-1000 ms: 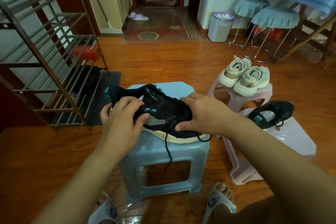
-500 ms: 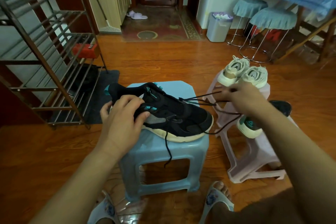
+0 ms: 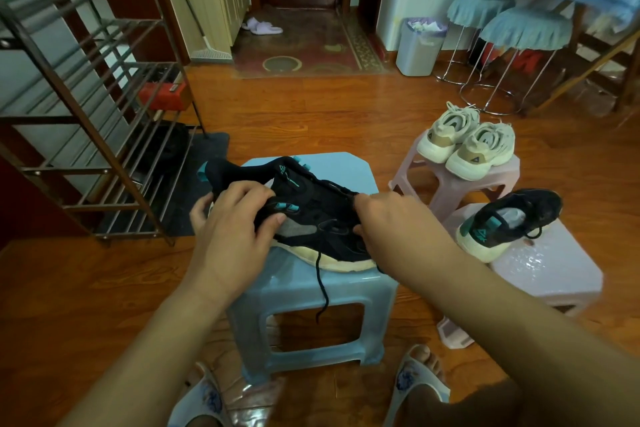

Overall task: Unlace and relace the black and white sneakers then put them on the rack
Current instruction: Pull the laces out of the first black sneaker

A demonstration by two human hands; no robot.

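on the pale blue plastic stool (image 3: 313, 291) lies the black sneaker with a cream sole (image 3: 311, 215), one black lace end (image 3: 323, 282) dangling down the stool's front. the left hand (image 3: 235, 222) grips the shoe's heel end, fingers curled over the collar; the right hand (image 3: 388, 218) pinches at the eyelet rows, though whether it holds lace i cannot tell. best to keep the heel pinned and draw each crossing out evenly. right of the stool, its black mate (image 3: 509, 222) sits on a pink stool (image 3: 547, 274); left and beyond stands the brown metal rack (image 3: 86, 135).
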